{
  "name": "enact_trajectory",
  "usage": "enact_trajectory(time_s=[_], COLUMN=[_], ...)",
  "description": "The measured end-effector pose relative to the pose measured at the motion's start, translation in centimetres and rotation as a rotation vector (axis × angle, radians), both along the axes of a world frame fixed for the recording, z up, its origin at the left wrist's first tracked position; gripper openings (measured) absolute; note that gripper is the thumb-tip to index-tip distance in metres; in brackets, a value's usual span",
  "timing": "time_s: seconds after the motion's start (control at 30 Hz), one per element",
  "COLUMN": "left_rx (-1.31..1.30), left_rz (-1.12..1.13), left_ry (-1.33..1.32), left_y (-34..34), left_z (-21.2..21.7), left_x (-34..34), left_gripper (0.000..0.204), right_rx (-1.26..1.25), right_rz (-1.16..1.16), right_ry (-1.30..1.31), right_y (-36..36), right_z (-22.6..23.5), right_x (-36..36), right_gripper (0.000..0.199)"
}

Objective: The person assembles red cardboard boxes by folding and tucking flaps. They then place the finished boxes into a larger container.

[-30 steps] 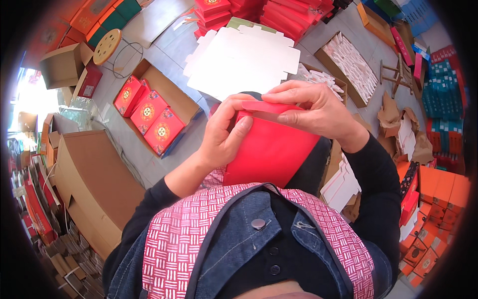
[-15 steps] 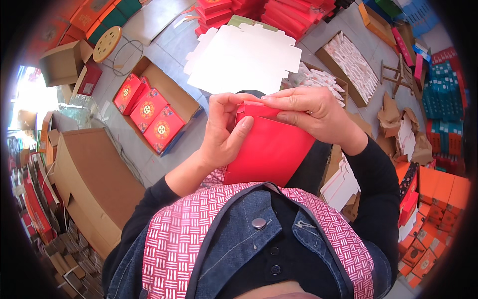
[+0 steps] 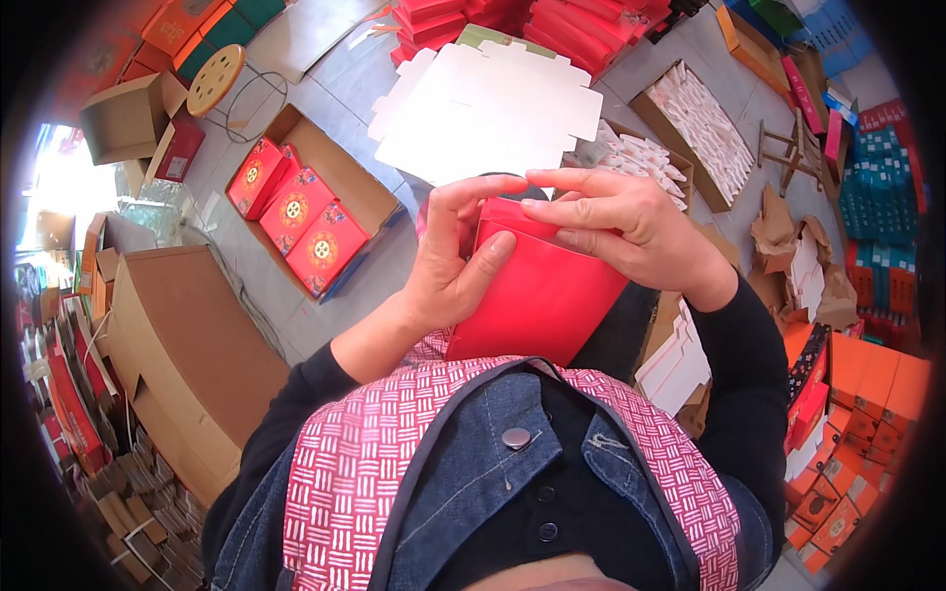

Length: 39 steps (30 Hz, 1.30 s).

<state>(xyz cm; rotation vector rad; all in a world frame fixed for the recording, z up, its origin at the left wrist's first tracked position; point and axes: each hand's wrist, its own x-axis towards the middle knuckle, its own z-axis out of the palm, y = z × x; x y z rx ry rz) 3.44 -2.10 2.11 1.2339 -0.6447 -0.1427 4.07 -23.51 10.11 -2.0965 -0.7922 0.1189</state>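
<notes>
A plain red cardboard box (image 3: 542, 295) rests against my lap, its folded far edge between my two hands. My left hand (image 3: 455, 246) grips the box's far left corner, thumb on the face toward me and fingers curled behind. Across the far edge, my right hand (image 3: 631, 222) pinches the folded flap, with its index finger stretched toward the left fingertips. Just beyond my hands lies a stack of flat white die-cut card sheets (image 3: 483, 113).
Left on the floor, an open carton (image 3: 365, 192) holds several red printed boxes (image 3: 320, 251). A large brown carton (image 3: 197, 345) stands nearer. Trays of white wrapped pieces (image 3: 700, 133) lie at right. Stacked orange boxes (image 3: 867, 374) line the right side, and a round stool (image 3: 215, 79) stands far left.
The flap at the box's far edge is folded down flatter. My right index finger has straightened along that edge, and both hands have shifted slightly right.
</notes>
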Motion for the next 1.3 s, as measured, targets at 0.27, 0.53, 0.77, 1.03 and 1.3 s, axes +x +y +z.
enact_trajectory(time_s=[0.27, 0.53, 0.77, 1.03, 1.3], left_rx=[0.099, 0.081, 0.077, 0.003, 0.235], left_rz=[0.1, 0.074, 0.098, -0.094, 0.017], left_ry=[-0.134, -0.112, -0.081, 0.035, -0.137], left_y=[-0.1, -0.2, 0.0, 0.1, 0.2], left_z=[0.0, -0.5, -0.6, 0.8, 0.6], left_x=[0.5, 0.6, 0.3, 0.0, -0.3], left_gripper=[0.022, 0.014, 0.014, 0.05, 0.079], right_rx=[0.677, 0.876, 0.716, 0.773, 0.67], right_rz=[-0.463, -0.771, -0.683, -0.559, -0.711], right_ry=[0.24, 0.08, 0.006, -0.014, -0.115], right_y=[-1.4, 0.3, 0.2, 0.3, 3.2], right_z=[-2.3, -6.6, -6.3, -7.0, -7.7], right_x=[-1.2, -7.6, -7.1, -7.8, -8.0], right_gripper=[0.039, 0.012, 0.011, 0.013, 0.021])
